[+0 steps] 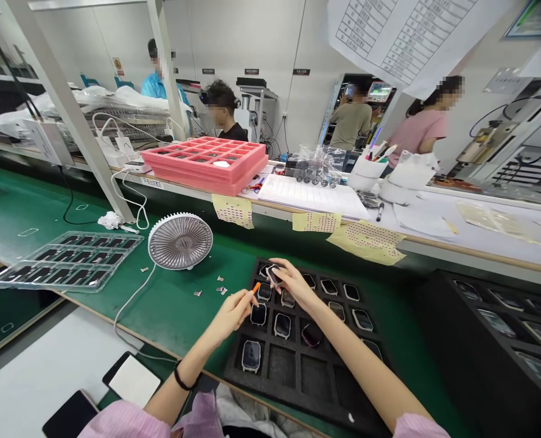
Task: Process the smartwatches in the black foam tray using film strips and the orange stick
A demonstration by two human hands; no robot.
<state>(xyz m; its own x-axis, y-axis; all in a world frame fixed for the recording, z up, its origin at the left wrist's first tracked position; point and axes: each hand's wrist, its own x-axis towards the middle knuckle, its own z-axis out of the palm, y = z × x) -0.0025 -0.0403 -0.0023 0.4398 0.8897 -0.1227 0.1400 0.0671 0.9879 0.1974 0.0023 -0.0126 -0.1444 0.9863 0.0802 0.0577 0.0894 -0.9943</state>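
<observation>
My left hand [234,309] is closed around a slim orange tool [256,289], its tip pointing up; the exact kind cannot be made out. In my right hand [294,282] a smartwatch case [273,275] is pinched at the far left part of the black foam tray [293,389]. The orange tip is a short way from that watch, to its left. More watches sit in the tray's pockets, such as one watch [251,355] at the near left and another watch [282,326] near the middle. My right forearm hides some pockets.
A white fan [181,242] stands left of my hands, near small loose pieces [223,290]. Farther left lies a clear tray [64,264] of dark parts. A second black foam tray [434,322] is at the right. Pink foam trays [206,164] rest on the shelf; several people are beyond.
</observation>
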